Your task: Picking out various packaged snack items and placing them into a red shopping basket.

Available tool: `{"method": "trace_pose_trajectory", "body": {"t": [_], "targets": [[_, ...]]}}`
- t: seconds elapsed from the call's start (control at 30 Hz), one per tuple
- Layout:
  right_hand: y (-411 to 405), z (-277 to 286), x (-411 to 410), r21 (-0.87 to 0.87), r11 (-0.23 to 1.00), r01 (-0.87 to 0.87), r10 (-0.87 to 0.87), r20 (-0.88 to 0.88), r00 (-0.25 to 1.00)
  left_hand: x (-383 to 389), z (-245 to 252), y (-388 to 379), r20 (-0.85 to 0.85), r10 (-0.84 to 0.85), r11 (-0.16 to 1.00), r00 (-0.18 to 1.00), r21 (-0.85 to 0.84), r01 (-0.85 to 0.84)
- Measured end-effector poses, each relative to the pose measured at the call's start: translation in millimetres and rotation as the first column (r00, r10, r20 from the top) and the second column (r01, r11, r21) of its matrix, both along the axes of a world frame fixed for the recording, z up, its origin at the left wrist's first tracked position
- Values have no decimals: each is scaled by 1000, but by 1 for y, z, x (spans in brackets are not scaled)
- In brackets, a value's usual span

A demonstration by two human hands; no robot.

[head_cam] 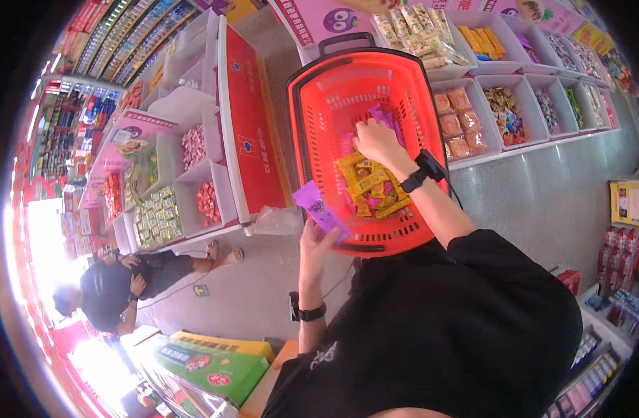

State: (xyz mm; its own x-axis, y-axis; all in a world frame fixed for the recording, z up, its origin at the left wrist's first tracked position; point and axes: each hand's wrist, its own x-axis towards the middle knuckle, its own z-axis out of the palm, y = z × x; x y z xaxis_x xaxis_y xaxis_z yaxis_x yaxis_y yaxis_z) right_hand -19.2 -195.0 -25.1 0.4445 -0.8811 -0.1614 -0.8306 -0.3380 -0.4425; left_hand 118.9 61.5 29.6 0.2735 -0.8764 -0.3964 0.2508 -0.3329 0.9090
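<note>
A red plastic shopping basket with a black rim stands before me. In its near half lie yellow-wrapped snack packets with some pink ones among them; purple packets lie farther in. My left hand holds a purple snack packet by its lower end, over the basket's left rim. My right hand reaches into the basket above the packets, its fingers bent downwards; whether they grip anything is hidden.
Divided bins of wrapped snacks stand beyond and right of the basket. More candy bins with a red-sided stand are at left. A person is at lower left. A green box lies near the bottom.
</note>
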Motion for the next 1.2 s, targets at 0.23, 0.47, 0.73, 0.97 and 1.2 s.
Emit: {"method": "trace_pose_trajectory", "body": {"t": [0.23,0.47,0.73,0.97,1.2], "targets": [[-42,-119,19,130,913,387,-371,-134,919,42,14,18,-26,-132,990,991,39,133],[-51,-160,10,22,893,450,-431,-250,867,106,0,58,-1,-107,992,994,67,107],[-46,-165,28,-139,806,575,-591,-231,773,139,6,64,19,-45,989,999,142,42],[-28,-137,23,-48,817,575,-576,-29,817,130,23,30,-90,-130,988,987,67,136],[-11,-44,4,-56,928,368,-323,368,872,101,15,-8,-182,-178,981,967,48,190]]}}
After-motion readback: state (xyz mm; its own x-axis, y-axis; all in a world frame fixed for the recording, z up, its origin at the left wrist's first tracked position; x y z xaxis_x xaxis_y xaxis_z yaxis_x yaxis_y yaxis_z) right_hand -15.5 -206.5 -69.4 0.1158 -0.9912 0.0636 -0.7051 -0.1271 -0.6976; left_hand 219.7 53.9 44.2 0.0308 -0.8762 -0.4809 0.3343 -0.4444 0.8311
